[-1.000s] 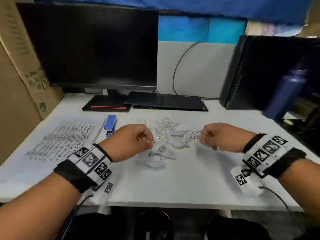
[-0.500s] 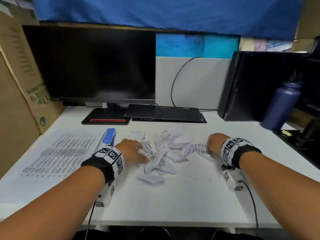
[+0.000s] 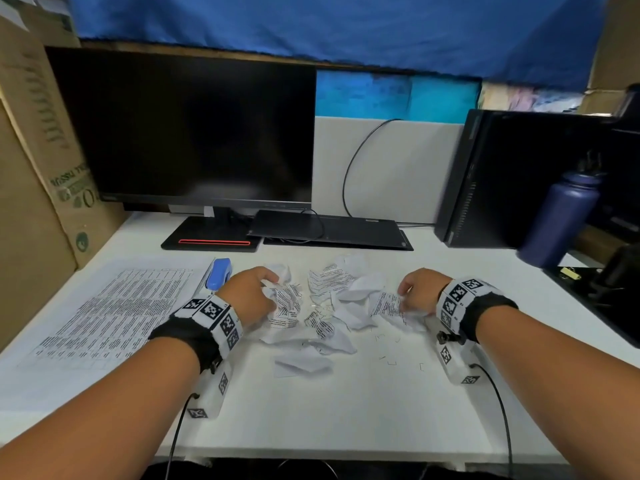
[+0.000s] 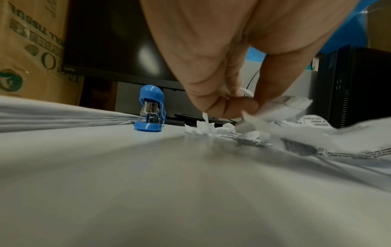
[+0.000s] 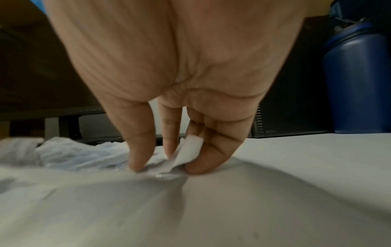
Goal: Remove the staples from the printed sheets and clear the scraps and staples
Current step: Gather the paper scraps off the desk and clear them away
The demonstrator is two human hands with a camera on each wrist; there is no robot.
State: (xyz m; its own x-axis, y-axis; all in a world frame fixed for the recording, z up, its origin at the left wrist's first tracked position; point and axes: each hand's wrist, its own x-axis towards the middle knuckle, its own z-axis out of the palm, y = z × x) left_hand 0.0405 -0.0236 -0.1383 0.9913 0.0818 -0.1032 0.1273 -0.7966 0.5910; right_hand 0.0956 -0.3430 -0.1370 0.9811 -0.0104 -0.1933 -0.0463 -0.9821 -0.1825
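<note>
A heap of torn, crumpled paper scraps (image 3: 329,299) with print lies mid-desk. My left hand (image 3: 254,294) sits at the heap's left side, its fingers curled round a crumpled scrap (image 4: 275,110). At the heap's right side my right hand (image 3: 417,292) presses down, and its fingers pinch a white scrap (image 5: 188,150) against the desk. Several loose staples (image 3: 391,362) lie on the desk in front of the heap. A stack of printed sheets (image 3: 114,306) lies flat at the left, with a blue stapler (image 3: 219,273) beside it.
A dark monitor (image 3: 187,133) on its stand and a flat black device (image 3: 329,228) stand behind the heap. A black computer tower (image 3: 512,178) and a dark blue bottle (image 3: 561,220) are at the right. Cardboard boxes (image 3: 41,168) wall the left side.
Both hands came down from fists held above the desk and moved forward onto the two sides of the scrap heap, where they now take hold of paper. The camera view tilted up.
</note>
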